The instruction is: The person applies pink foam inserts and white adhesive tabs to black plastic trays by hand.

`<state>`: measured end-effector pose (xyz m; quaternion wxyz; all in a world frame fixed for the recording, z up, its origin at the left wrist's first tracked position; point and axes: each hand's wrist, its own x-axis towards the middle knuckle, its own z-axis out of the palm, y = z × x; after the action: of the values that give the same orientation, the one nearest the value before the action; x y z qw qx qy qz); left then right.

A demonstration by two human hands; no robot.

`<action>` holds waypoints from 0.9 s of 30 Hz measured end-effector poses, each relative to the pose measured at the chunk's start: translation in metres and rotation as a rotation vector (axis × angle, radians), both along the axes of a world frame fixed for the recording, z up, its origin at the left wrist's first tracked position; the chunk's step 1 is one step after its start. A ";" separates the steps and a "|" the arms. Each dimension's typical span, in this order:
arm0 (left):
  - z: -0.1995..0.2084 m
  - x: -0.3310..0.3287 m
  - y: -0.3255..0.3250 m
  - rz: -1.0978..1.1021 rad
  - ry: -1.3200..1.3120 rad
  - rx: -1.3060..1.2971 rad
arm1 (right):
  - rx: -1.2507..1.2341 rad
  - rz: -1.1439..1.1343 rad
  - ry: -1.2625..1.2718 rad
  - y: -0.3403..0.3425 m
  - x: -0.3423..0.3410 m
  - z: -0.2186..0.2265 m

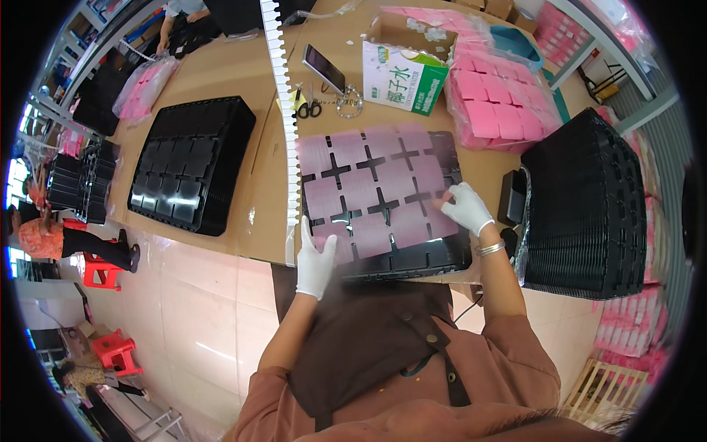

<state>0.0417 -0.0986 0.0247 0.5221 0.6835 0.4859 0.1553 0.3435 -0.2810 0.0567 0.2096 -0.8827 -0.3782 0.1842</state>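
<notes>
A thin pink sheet with cross-shaped cutouts [366, 194] lies slightly askew over a black plastic tray [390, 264], whose near edge and far right corner stay uncovered. Both my hands wear white gloves. At the sheet's near left corner, my left hand [315, 264] is open, fingers stretched along the edge and thumb apart. My right hand [469, 208] has its fingers pinched together on the sheet's right edge.
Left of me sits a stack of black trays [184, 162]; a taller stack [585, 214] stands close on my right. Beyond the sheet are scissors [308, 109], a phone [324, 68], a cardboard box [403, 74] and bagged pink sheets [501, 103]. A white notched strip [286, 118] runs along the table.
</notes>
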 end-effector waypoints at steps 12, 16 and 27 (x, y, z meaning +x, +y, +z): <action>0.028 -0.003 -0.001 -0.025 0.070 0.084 | 0.120 -0.076 -0.161 -0.009 -0.014 -0.003; 0.019 -0.006 -0.005 -0.036 0.034 0.291 | -0.022 0.093 0.000 -0.005 -0.004 -0.003; 0.033 -0.017 -0.018 -0.149 0.139 0.168 | 0.306 -0.278 0.591 -0.051 -0.029 0.001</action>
<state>0.0247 -0.1165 0.0579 0.4380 0.7683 0.4540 0.1085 0.3143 -0.3325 0.0576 0.4626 -0.7927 -0.2006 0.3426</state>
